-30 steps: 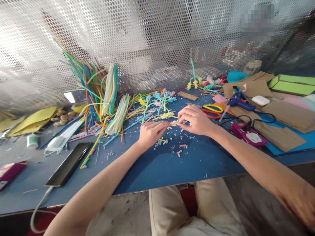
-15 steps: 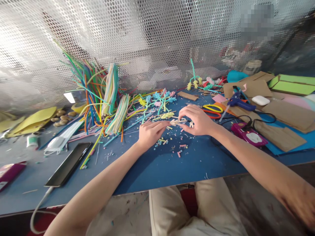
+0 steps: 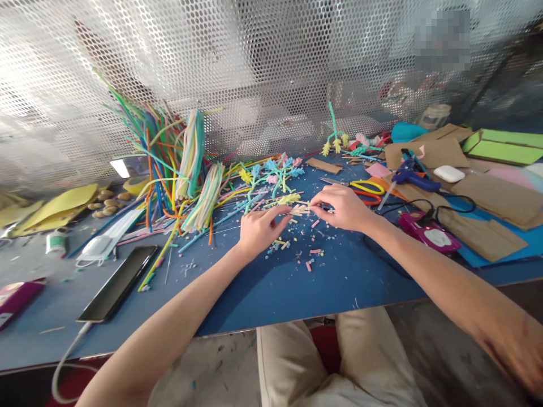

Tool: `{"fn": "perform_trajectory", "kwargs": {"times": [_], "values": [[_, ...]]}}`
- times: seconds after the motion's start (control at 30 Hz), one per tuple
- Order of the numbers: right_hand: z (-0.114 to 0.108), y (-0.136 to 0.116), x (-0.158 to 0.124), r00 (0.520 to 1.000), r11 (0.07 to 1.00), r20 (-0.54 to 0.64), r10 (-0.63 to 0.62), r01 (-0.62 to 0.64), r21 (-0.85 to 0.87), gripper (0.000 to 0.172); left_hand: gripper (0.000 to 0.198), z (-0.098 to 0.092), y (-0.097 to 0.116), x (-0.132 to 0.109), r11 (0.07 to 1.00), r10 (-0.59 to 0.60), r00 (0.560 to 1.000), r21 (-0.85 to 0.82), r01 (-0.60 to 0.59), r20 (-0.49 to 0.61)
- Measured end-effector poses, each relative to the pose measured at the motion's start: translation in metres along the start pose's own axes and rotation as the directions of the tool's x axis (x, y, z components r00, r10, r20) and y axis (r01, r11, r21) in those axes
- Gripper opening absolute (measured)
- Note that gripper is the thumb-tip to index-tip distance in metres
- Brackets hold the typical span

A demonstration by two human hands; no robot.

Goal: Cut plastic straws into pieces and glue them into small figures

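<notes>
Over the middle of the blue table, my left hand (image 3: 262, 230) and my right hand (image 3: 343, 208) face each other. Between their fingertips is a small pale pink and cream piece of pipe cleaner (image 3: 301, 210) with short strands. My left thumb and forefinger pinch its left end, while the right thumb and fingers pinch its right end. Just behind the hands lies a yellow pipe-cleaner leaf (image 3: 289, 199). Blue and pink pipe-cleaner flowers (image 3: 280, 169) on green stems sit farther back. Short cut bits (image 3: 314, 251) are scattered below the hands.
Pipe-cleaner bundles (image 3: 190, 152) stand at the left, near a phone (image 3: 119, 284) and a white mask (image 3: 97, 247). Scissors with yellow and red handles (image 3: 367, 187), a blue glue gun (image 3: 413, 176) with its cable, and cardboard (image 3: 487, 234) lie right. Behind rises a perforated metal screen (image 3: 271, 68).
My right fingers have drawn together and shifted slightly at the right end of the pipe-cleaner piece. The left thumb now shows apart from the palm. The things on the table have not moved.
</notes>
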State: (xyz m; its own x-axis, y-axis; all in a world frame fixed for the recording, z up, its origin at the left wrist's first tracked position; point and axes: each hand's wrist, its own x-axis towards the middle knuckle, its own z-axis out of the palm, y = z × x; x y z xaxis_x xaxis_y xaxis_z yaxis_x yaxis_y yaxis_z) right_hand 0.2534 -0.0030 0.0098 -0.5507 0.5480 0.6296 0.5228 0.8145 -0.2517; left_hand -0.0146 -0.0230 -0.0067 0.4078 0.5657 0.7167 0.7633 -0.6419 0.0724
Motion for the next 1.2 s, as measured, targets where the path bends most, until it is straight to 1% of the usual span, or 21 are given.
{"fn": "perform_trajectory", "kwargs": {"times": [0.07, 0.23, 0.33, 0.5, 0.67, 0.73, 0.8, 0.83, 0.87, 0.93, 0.97, 1.07, 1.13, 1.17, 1.2], "values": [[0.000, 0.000, 0.000, 1.000, 1.000, 0.002, -0.009, 0.009, 0.000, 0.016, 0.021, 0.002, -0.001, -0.001, 1.000, -0.021, 1.000, -0.004, 0.021, 0.014], [-0.001, -0.001, 0.000, 1.000, 1.000, -0.008, -0.028, 0.028, -0.004, 0.018, 0.020, 0.004, -0.002, -0.001, 1.000, 0.004, 1.000, -0.024, -0.003, 0.027], [0.000, 0.000, 0.001, 1.000, 0.999, 0.006, -0.026, 0.026, -0.019, 0.020, 0.022, 0.003, -0.002, 0.000, 1.000, 0.010, 1.000, -0.018, -0.010, 0.028], [-0.001, 0.004, 0.001, 0.999, 0.999, 0.046, -0.024, 0.026, -0.036, 0.021, 0.024, 0.004, -0.004, 0.003, 0.997, 0.070, 0.996, -0.024, -0.068, 0.057], [-0.003, 0.007, -0.001, 0.997, 0.999, 0.063, -0.040, 0.041, -0.018, 0.024, 0.024, 0.009, -0.005, 0.002, 0.998, 0.066, 0.993, -0.015, -0.065, 0.103], [-0.007, 0.006, -0.002, 0.999, 1.000, 0.035, 0.018, -0.017, -0.010, 0.027, 0.024, 0.010, -0.003, 0.001, 0.998, 0.065, 0.993, 0.013, -0.067, 0.101], [-0.013, 0.007, -0.002, 0.986, 0.986, -0.028, 0.163, -0.163, -0.029, 0.033, 0.024, 0.010, -0.002, 0.001, 0.996, 0.074, 0.993, 0.039, -0.078, 0.094], [-0.016, 0.009, -0.002, 0.964, 0.963, -0.061, 0.258, -0.262, -0.065, 0.036, 0.024, 0.009, -0.001, 0.002, 0.995, 0.078, 0.993, 0.049, -0.082, 0.092], [-0.020, 0.012, -0.003, 0.930, 0.923, -0.089, 0.356, -0.365, -0.124, 0.038, 0.024, 0.009, 0.000, 0.002, 0.994, 0.083, 0.992, 0.060, -0.089, 0.097], [-0.026, 0.020, -0.006, 0.848, 0.799, -0.106, 0.519, -0.525, -0.294, 0.037, 0.025, 0.007, 0.002, 0.005, 0.990, 0.102, 0.986, 0.082, -0.114, 0.130], [-0.028, 0.025, -0.008, 0.807, 0.726, -0.090, 0.583, -0.568, -0.388, 0.036, 0.025, 0.006, 0.002, 0.008, 0.987, 0.115, 0.982, 0.095, -0.130, 0.153], [-0.028, 0.041, -0.017, 0.675, 0.551, 0.027, 0.737, -0.578, -0.602, 0.038, 0.027, 0.004, 0.003, 0.021, 0.976, 0.142, 0.972, 0.137, -0.169, 0.186], [-0.024, 0.049, -0.021, 0.596, 0.505, 0.105, 0.796, -0.560, -0.657, 0.041, 0.029, 0.005, 0.003, 0.032, 0.976, 0.138, 0.976, 0.146, -0.163, 0.167], [-0.022, 0.052, -0.022, 0.574, 0.502, 0.133, 0.808, -0.551, -0.667, 0.041, 0.030, 0.007, 0.004, 0.037, 0.979, 0.128, 0.980, 0.141, -0.149, 0.150], [-0.020, 0.055, -0.023, 0.567, 0.506, 0.152, 0.810, -0.543, -0.671, 0.041, 0.031, 0.009, 0.005, 0.041, 0.982, 0.116, 0.985, 0.136, -0.134, 0.131]]}}
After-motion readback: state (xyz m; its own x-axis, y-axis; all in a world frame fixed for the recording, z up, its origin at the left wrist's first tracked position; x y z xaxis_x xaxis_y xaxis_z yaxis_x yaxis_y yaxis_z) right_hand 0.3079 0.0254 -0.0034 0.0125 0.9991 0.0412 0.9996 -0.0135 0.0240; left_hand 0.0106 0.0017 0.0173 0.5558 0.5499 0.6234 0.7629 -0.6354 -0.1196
